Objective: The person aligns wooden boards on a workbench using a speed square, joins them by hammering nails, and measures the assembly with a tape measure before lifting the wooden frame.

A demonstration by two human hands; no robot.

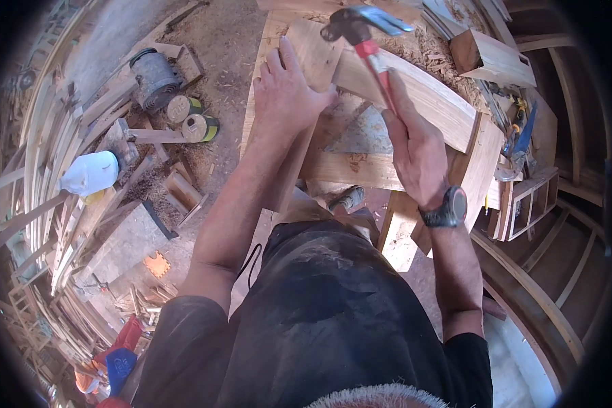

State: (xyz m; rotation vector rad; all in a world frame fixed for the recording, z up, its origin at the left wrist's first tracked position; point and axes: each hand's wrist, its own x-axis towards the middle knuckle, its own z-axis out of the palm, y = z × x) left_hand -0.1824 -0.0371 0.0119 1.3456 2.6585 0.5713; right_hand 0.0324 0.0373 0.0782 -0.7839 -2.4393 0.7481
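My left hand (285,95) spans a long wooden board (314,58), its thumb on the right side and its fingers along the left edge. The board slants from the workbench toward my body. My right hand (418,146) is wrapped round the red handle of a claw hammer (375,58), whose slightly blurred metal head is raised to the right of the board's far end. Under the hammer, a pale wooden plank (421,85) crosses the bench. Between the planks lies a flat greyish triangular piece (364,132), partly hidden by my right hand.
Wood shavings (449,61) litter the far bench, beside a squared timber block (489,60). Tools, including a blue-handled one (525,129), lie at right. Leftward on the floor are two cans (200,128), a dark bucket (153,78), a white jug (92,172) and stacked wood strips (41,197).
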